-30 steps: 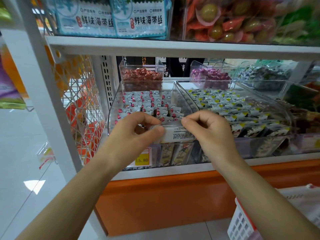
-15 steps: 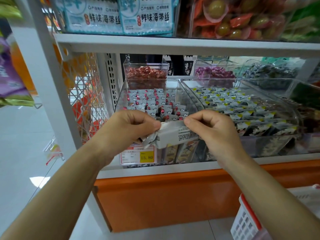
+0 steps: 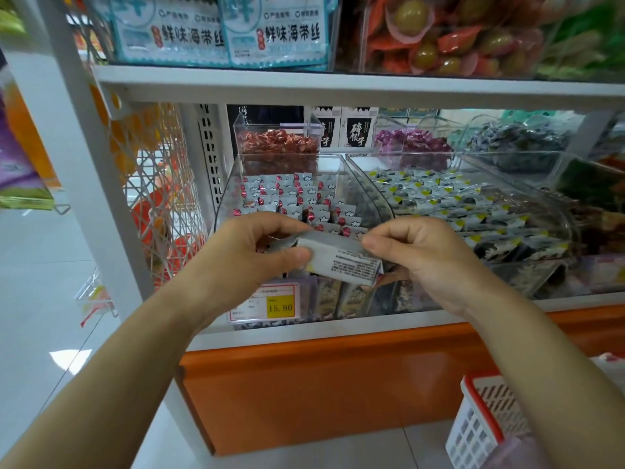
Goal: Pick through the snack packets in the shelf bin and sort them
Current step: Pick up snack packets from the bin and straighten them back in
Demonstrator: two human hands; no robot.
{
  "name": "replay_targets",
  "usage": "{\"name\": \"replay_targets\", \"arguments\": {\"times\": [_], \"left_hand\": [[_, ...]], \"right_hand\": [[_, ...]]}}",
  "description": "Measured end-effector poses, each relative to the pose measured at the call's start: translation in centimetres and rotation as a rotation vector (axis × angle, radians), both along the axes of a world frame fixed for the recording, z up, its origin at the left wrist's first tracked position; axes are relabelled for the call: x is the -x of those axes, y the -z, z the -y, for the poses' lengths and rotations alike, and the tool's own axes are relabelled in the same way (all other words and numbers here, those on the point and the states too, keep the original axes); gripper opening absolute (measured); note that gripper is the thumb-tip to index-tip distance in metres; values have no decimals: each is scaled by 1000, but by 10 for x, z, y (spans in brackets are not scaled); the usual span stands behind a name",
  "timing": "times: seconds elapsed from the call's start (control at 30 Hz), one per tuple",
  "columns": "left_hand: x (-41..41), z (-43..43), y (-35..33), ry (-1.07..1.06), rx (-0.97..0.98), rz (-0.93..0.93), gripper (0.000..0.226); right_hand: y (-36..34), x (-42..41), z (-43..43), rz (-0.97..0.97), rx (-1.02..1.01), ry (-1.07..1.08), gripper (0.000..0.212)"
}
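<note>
Over the front edge of the left clear plastic shelf bin [image 3: 227, 194], one grey-white rectangular foil snack packet [image 3: 341, 262] is held clear of the heap, printed back turned to the camera. Its long axis is laid left-right, right end slightly lower. The left end is pinched by the left hand [image 3: 250, 258], thumb on the near face. The upper right edge is pinched by the right hand [image 3: 429, 265]. The packet is sited between the two, so neither hand is nearer; if either lets go, it is left with the other.

Just behind and below it, inside that bin, small grey packets with red marks [image 3: 287, 194] are heaped. The neighbouring clear bin [image 3: 372, 201] on the right is filled with grey packets with yellow marks [image 3: 439, 194]. A white plastic basket with red rim [image 3: 473, 431] is seen low right, below the shelf edge, on the right hand's side. It is judged the shorter drop if sorted packets go there; not confirmed.

Counts: held packets 1; hands 2, both engaged; front-row bins plainly seen 2; baskets 1. Loose packets in each bin are too many and too overlapped to be counted.
</note>
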State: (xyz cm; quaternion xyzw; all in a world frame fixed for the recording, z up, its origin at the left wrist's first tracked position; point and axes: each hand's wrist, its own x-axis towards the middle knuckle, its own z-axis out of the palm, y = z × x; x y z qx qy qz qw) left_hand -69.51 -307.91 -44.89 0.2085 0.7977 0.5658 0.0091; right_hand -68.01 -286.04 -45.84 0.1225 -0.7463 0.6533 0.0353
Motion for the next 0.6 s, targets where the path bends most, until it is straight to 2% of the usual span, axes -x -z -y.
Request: {"name": "replay_targets", "arguments": {"times": [0.07,0.17,0.27,0.33,0.4,0.5,0.6], "left_hand": [[1,0,2,9,-5,4,20],[2,0,3,17,14,-22,18],[2,-4,7,-29,153,-135,14],[3,-6,11,-108,216,-213,13],[4,-7,13,-190,182,-218,16],[5,-8,13,-271,122,-232,19],[4,-9,10,-312,95,-257,22]], "right_hand": [[0,1,-4,9,13,-23,10],[-1,2,-7,13,37,-43,15],[6,4,-4,3,52,12,20],[11,5,3,1,85,64,31],[14,3,11,-2,135,61,43],[15,0,22,-115,2,74,49],[12,1,29,-201,-56,141,36]]}}
